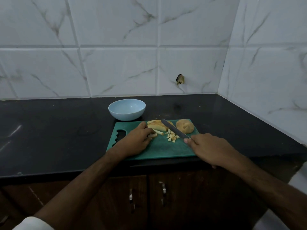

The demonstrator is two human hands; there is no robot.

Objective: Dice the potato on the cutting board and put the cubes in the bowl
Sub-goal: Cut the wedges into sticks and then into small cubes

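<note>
A green cutting board (159, 149) lies on the black counter. On it are potato slices and strips (157, 126), a small heap of several cubes (172, 136) and an uncut potato half (184, 126) at the far right. My left hand (138, 140) holds down potato strips at the left of the pile, fingers curled on them. My right hand (209, 148) grips the handle of a knife (174, 129), whose blade slants up-left over the cubes and slices. A light blue bowl (127, 110) stands behind the board with nothing inside.
The black counter (58, 130) runs left and right of the board, bounded by marble-tiled walls behind and at the right. Brown cabinet doors with metal handles (163, 190) lie below the counter's front edge.
</note>
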